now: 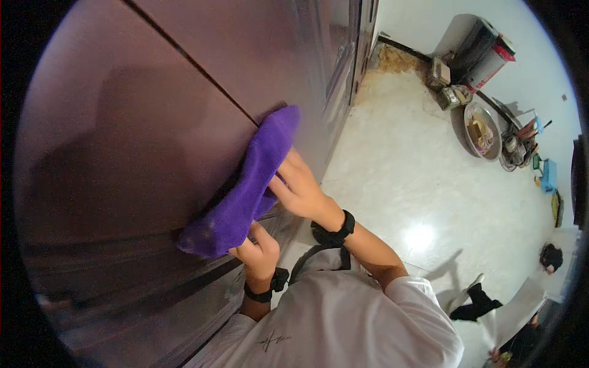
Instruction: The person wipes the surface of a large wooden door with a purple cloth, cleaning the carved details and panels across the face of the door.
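A purple cloth (pixel 251 188) stretches in a long folded strip across a dark reddish-brown panelled surface, possibly a door or cabinet front (pixel 138 115). Its upper end covers part of a dark straight groove (pixel 198 64) in the panel. My right hand (pixel 301 188) grips the upper part of the cloth, with its fingertips hidden by the fabric. Lower down, my left hand (pixel 260 253) holds the near end, and its fingertips are also partly covered. Whether the cloth touches the panel along its full length is hard to tell.
Along the white wall stand a tall dark cylinder (pixel 478 55), a metal basin (pixel 483 133) with things in it, and a blue basket (pixel 549 175). Pale tiled floor (pixel 391 152) lies to my right. Part of another person (pixel 511 317) shows at lower right.
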